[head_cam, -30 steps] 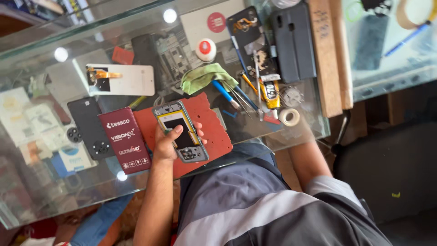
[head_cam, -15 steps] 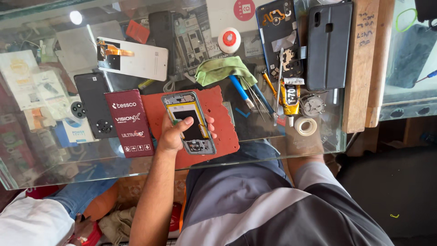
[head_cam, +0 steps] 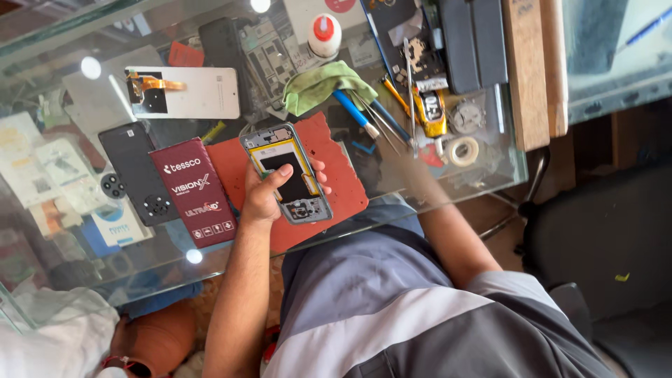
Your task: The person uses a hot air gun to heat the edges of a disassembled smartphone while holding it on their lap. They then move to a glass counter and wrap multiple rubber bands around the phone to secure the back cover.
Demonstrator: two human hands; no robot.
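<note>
Gripping opened phone [head_cam: 288,175] in left hand [head_cam: 266,196] over red mat [head_cam: 339,178]; right hand [head_cam: 404,159] blurred, grip unclear, near two-o'clock tools [head_cam: 364,115]; probably picking one.

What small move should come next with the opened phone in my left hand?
Probably lay the opened phone flat on the red mat: the left hand alone holds it, back off, while the right hand is a blur near the blue-handled tools.

A glossy glass tabletop [head_cam: 490,178] bears a matt red rubbery mat [head_cam: 336,182], a soft green cloth [head_cam: 318,84] and a bare wooden block [head_cam: 525,70].
</note>
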